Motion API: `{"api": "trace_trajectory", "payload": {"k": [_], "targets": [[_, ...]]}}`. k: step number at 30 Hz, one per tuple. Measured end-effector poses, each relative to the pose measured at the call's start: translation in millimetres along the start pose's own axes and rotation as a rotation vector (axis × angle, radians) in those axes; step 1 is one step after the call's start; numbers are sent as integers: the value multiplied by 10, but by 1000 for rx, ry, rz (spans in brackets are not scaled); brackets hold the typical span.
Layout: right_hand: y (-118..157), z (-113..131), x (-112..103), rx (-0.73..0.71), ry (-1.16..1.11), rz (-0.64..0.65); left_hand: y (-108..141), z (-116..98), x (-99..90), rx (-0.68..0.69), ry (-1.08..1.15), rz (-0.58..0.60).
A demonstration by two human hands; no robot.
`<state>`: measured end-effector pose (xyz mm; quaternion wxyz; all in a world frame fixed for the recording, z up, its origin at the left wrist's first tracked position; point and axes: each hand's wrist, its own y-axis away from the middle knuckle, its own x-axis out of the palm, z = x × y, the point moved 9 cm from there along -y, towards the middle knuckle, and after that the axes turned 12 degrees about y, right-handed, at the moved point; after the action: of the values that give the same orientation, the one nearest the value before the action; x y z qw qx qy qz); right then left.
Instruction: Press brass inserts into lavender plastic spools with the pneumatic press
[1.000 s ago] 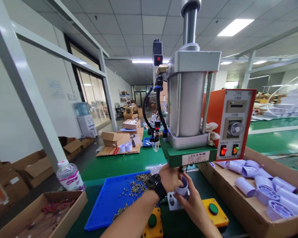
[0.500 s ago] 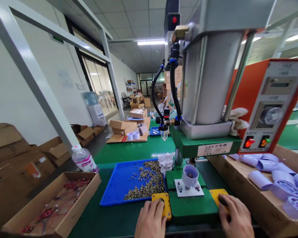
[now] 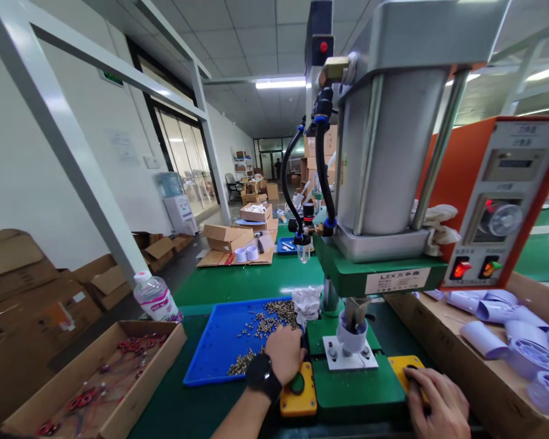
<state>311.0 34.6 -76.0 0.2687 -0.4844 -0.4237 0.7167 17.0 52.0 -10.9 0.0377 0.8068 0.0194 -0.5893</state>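
Note:
My right hand (image 3: 437,399) rests over the right yellow button box (image 3: 405,366), fingers spread across its black button and gripping nothing. My left hand (image 3: 284,353), with a black watch on the wrist, reaches over the near right edge of the blue tray (image 3: 210,341) among small brass-coloured metal parts (image 3: 279,311). Its fingers are mostly hidden behind the back of the hand. Below it, the left yellow button box (image 3: 298,396) shows its green button. Between the hands, the press's metal tool (image 3: 357,312) is down inside a white plastic cup (image 3: 352,336) on the white fixture plate (image 3: 350,361).
The grey press cylinder (image 3: 393,152) stands beside an orange control box (image 3: 494,207). A carton of white plastic parts (image 3: 485,347) lies at right. At left are a carton (image 3: 141,384) of red-and-black wired parts and a plastic bottle (image 3: 155,297). Crumpled paper (image 3: 307,303) sits by the press.
My left hand has left the left button box and moved forward to the blue tray. The press tool has come down into the cup. My right hand stays at its button box.

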Motion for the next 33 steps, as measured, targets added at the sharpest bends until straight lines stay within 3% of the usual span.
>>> {"api": "trace_trajectory", "payload": {"k": [4, 9, 14, 20, 23, 26, 33], "targets": [[58, -150, 158, -43, 27, 58, -207, 139, 213, -11, -32, 96], [-171, -167, 256, 165, -190, 248, -168, 141, 232, -40, -47, 99], [-486, 244, 232, 433, -540, 405, -149, 149, 193, -41, -25, 67], [-809, 933, 389, 382, -1041, 587, -128, 117, 115, -20, 26, 12], [-924, 986, 380, 468, -1130, 440, -102, 81, 58, -20, 47, -5], [-871, 965, 246, 575, -1102, 245, -80, 70, 15, -28, 54, -23], [-480, 1139, -212, 586, -1064, 153, -83, 26, -19, -3, 64, -32]]}}
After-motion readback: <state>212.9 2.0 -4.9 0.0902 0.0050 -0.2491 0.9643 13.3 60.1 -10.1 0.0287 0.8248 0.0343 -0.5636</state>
